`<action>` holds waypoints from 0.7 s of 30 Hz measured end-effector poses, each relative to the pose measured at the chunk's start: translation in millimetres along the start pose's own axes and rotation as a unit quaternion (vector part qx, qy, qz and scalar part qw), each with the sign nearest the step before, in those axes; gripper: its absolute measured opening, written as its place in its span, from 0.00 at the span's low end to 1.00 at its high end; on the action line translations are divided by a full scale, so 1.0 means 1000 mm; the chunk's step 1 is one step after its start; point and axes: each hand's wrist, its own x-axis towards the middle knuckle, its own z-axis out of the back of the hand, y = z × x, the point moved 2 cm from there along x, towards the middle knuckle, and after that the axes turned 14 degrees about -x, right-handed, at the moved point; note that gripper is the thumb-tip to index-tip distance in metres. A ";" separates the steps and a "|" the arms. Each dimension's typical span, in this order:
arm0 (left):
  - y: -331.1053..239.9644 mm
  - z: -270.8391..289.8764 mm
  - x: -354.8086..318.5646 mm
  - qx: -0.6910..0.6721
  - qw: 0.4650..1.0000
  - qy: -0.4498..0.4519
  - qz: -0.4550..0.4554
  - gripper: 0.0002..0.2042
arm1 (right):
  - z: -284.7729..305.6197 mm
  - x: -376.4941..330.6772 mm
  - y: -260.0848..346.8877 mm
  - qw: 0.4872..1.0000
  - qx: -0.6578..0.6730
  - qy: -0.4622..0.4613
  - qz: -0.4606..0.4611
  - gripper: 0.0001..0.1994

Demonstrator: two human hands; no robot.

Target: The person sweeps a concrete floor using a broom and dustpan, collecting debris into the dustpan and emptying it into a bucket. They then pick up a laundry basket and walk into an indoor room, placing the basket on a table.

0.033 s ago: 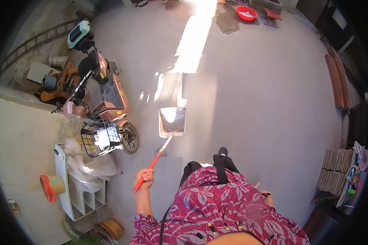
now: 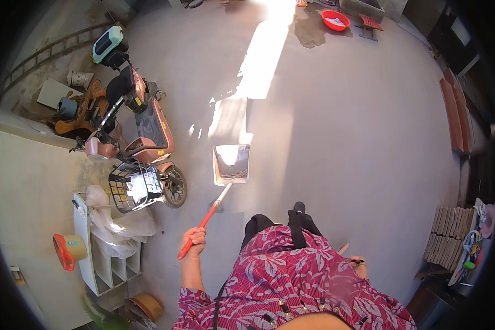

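Note:
My left hand (image 2: 194, 240) is closed around the red handle (image 2: 206, 220) of a long-handled metal dustpan (image 2: 232, 163). The pan rests flat on the grey concrete floor ahead of me, at the edge of a sunlit patch. My right hand (image 2: 358, 264) is low at my right side, partly hidden by my red patterned shirt. It grips a thin wooden stick (image 2: 344, 248), and only a short piece of that stick shows. My dark shoes (image 2: 298, 209) stand just behind the pan.
A pink electric scooter (image 2: 143, 132) with a wire front basket (image 2: 133, 187) is parked on the left. A white shelf unit (image 2: 102, 258) with plastic bags stands below it. A red basin (image 2: 335, 20) sits far ahead. Stacked tiles (image 2: 451, 228) and reddish planks (image 2: 454, 110) line the right.

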 end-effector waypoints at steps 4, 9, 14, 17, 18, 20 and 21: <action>0.008 -0.048 0.029 -0.001 1.000 0.006 -0.020 0.12 | -0.113 0.017 0.058 0.999 -0.031 -0.010 0.027 0.13; -0.014 -0.111 0.088 -0.017 1.000 -0.015 -0.015 0.10 | -0.256 0.043 0.099 0.989 -0.120 -0.025 0.077 0.12; -0.048 -0.200 0.162 -0.038 0.999 -0.022 0.004 0.02 | -0.397 0.053 0.121 0.990 -0.097 0.089 0.053 0.12; -0.065 -0.260 0.190 -0.036 0.999 -0.002 0.014 0.02 | -0.481 0.052 0.127 0.992 -0.112 0.049 0.038 0.14; -0.070 -0.276 0.198 -0.031 0.999 0.004 0.021 0.02 | -0.507 0.055 0.131 0.990 -0.098 0.094 0.033 0.14; -0.081 -0.316 0.211 -0.016 1.000 -0.005 0.017 0.02 | -0.551 0.062 0.132 0.989 -0.126 0.075 0.014 0.13; -0.088 -0.333 0.221 -0.029 0.999 0.002 0.024 0.02 | -0.573 0.065 0.134 0.988 -0.141 0.065 0.005 0.13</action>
